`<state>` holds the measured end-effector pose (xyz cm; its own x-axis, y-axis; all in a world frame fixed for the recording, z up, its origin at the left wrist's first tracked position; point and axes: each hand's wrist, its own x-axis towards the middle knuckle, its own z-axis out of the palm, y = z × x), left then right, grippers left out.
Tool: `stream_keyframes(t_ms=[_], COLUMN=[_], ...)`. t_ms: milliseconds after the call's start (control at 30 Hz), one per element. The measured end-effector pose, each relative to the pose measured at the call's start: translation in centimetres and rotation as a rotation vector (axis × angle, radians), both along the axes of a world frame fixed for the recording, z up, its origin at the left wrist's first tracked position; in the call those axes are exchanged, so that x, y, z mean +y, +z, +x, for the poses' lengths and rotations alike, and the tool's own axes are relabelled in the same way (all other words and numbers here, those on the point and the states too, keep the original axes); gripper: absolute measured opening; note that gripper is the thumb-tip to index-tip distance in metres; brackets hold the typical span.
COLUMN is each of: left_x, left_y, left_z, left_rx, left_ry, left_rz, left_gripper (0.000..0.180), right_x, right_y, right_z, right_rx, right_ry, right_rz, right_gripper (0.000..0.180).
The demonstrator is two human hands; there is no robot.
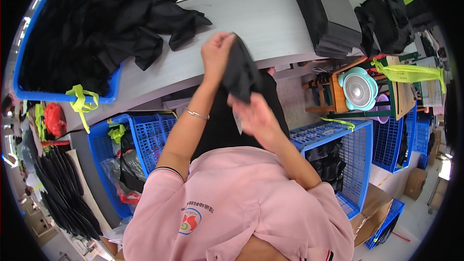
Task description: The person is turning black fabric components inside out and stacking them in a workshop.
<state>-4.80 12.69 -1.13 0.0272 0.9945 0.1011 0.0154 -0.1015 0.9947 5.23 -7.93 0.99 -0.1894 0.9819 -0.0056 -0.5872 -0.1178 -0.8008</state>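
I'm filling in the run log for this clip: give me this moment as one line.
left hand: gripping top of black cloth | right hand: holding its lower edge | place: over grey table | nearby: black fabric pile, blue crate

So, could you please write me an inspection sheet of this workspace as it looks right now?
Surface: grey table, mostly bare in the middle.
Job's things: black cloth held up over the table edge.
Clutter: heap of black cloth in a blue bin; stack of grey pieces.
Grips: left hand and right hand both hold the cloth.
Cables: nothing seen.
Surroundings: blue crates, small fan, cardboard boxes.
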Motion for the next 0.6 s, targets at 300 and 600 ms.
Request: stream_keyframes(t_ms=[300, 600], left_x=[-2.7, -7.7], left_y=[4.7, 6.7], left_z=[-3.2, -2.0], left_rx=[-0.224, -0.081], left_ry=[-0.199, -0.49], left_rz=[-0.111, -0.085], left_gripper=[0.014, 0.019], right_x=[-2.3, 4.7], right_y=[-5.7, 0.8], right_z=[6.2, 4.7], right_rx=[0.193, -0.572], right_ry=[-0.595, -0.416], right_rz=[-0.623, -0.094], right_gripper=[0.035, 0.02])
